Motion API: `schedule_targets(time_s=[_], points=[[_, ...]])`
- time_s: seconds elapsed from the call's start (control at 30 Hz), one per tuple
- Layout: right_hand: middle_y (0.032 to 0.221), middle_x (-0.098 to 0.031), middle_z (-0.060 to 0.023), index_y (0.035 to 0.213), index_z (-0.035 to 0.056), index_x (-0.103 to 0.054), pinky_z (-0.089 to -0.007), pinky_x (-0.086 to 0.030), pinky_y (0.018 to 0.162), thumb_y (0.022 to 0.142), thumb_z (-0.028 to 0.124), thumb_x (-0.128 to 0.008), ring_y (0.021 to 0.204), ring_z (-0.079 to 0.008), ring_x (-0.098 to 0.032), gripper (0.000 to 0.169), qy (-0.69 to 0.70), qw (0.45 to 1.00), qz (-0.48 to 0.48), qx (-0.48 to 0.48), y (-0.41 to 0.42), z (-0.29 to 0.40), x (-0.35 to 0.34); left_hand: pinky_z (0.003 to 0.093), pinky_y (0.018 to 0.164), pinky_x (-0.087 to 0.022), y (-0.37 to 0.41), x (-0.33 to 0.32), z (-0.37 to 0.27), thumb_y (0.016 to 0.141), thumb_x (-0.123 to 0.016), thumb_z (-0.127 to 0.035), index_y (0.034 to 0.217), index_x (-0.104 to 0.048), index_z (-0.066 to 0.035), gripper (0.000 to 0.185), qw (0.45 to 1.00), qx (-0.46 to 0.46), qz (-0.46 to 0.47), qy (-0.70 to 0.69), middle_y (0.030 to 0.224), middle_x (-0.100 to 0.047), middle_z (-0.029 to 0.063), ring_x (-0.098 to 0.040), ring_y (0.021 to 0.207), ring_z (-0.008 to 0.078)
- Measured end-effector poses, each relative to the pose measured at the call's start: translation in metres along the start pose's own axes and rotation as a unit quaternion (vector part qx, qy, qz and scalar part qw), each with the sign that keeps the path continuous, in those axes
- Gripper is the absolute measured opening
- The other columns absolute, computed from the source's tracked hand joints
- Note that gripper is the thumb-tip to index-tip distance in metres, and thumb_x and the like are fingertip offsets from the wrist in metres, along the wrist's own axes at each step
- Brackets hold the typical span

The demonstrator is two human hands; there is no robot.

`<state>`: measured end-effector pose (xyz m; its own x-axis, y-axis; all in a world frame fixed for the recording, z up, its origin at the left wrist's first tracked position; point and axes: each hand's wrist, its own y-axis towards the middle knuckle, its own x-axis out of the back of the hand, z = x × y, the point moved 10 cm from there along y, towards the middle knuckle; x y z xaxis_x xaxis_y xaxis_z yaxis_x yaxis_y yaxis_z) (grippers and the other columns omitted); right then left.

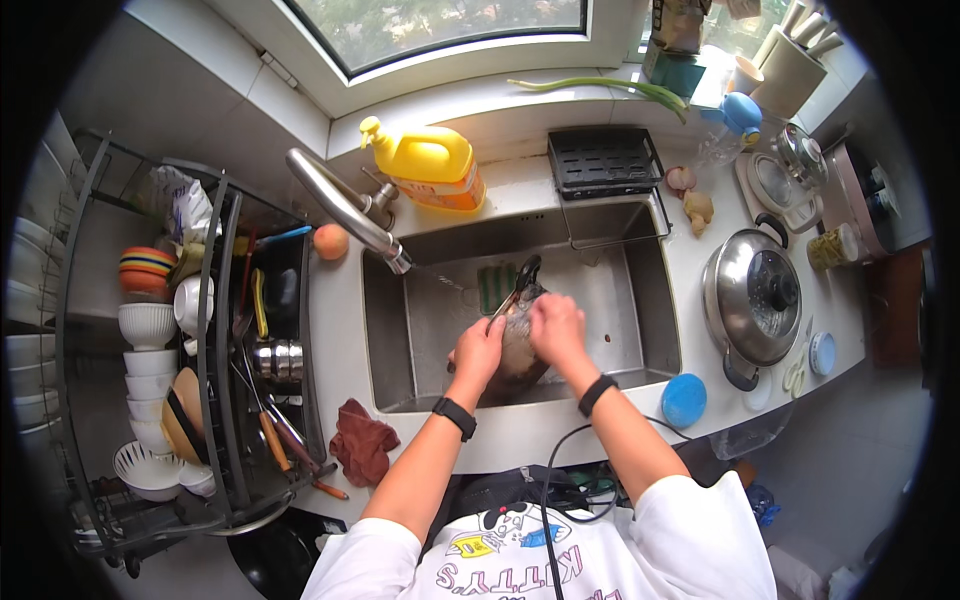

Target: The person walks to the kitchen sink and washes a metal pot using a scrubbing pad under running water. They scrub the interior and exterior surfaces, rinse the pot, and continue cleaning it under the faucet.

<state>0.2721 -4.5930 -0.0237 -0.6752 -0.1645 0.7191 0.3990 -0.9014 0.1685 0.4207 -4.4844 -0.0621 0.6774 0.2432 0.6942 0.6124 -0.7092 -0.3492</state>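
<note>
In the stainless steel sink (615, 300), a metal pot (516, 356) with dark loop handles is held tilted. My left hand (478, 352) grips its rim on the left side. My right hand (559, 326) is curled against the pot's surface, slightly blurred; whether its fingers hold a scrubber is hidden. Behind the pot, a green striped scouring pad (495, 287) lies on the sink floor. Water runs from the metal faucet (345, 206) into the basin, left of the pot.
A lidded steel pot (754, 300) and a blue round lid (683, 400) stand right of the sink. A yellow detergent jug (431, 169) and black drain rack (604, 161) are behind. On the left are a peach (331, 242), brown cloth (364, 442) and dish rack (217, 360).
</note>
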Motion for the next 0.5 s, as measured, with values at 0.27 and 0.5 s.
schedule_targets(time_s=[0.27, 0.5], points=[[0.086, -0.066, -0.0059, 0.080, 0.0120, -0.065, -0.0476, -0.044, 0.077, 0.080, 0.016, -0.068, 0.089, -0.0311, -0.061, 0.005, -0.027, 0.999, 0.016, -0.016, -0.004, -0.003, 0.002, 0.0554, 0.078, -0.042, 0.001, -0.003, -0.010, 0.097, -0.050, -0.049, 0.093, -0.067, -0.010, 0.043, 1.000, -0.023, 0.015, -0.007, 0.090, -0.071, 0.0176, -0.065, 0.092, 0.0414], [0.086, -0.066, -0.0062, 0.082, 0.0133, -0.065, -0.0468, -0.043, 0.075, 0.081, 0.016, -0.067, 0.089, -0.0305, -0.061, 0.003, 0.010, 0.998, 0.048, 0.039, -0.020, 0.022, 0.000, 0.0550, 0.074, -0.040, 0.005, -0.003, -0.010, 0.096, -0.051, -0.050, 0.089, -0.065, -0.010, 0.044, 0.999, -0.043, 0.009, 0.016, 0.087, -0.070, 0.0190, -0.065, 0.089, 0.0430]])
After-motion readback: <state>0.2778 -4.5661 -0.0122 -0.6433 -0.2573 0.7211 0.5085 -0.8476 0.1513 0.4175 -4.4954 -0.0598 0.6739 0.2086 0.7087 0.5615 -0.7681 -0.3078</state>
